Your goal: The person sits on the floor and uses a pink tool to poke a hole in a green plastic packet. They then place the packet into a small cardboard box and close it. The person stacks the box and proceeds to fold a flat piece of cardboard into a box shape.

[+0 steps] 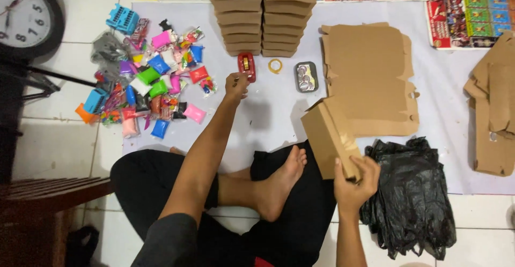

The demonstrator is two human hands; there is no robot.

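**Red tape dispenser just beyond the left fingertips, folded carton held in the right**

Red plastic tape dispenser [247, 66] sits on the pale sheet [268, 116] spread over the tiled floor [70, 138], at the far end of the person's outstretched left arm. Its long axis runs near-to-far, almost in line with that arm. The left hand [236, 84] lies immediately on its near side, fingers curled toward it and touching or just short of its near end; whether that grip has closed on it cannot be told. This hand is far nearer to the dispenser than the other one.

Right of the dispenser lie a small yellowish tape ring [276, 66] and a dark oval tin [306, 76]. Just beyond stand two stacks of folded brown cardboard boxes [264, 15].

The right hand [355, 184], near and to the right, pinches the near end of a folded brown cardboard box [328, 135], tilted so its length points far and left, with a strip of clear tape along one edge. Beyond it lie flat brown cardboard blanks [370, 74]; beside the hand is a heap of black plastic bags [413, 192].

On the left of the sheet is a scatter of small bright packets and toys [150, 82]. A wall clock [24, 12] rests at the far left.
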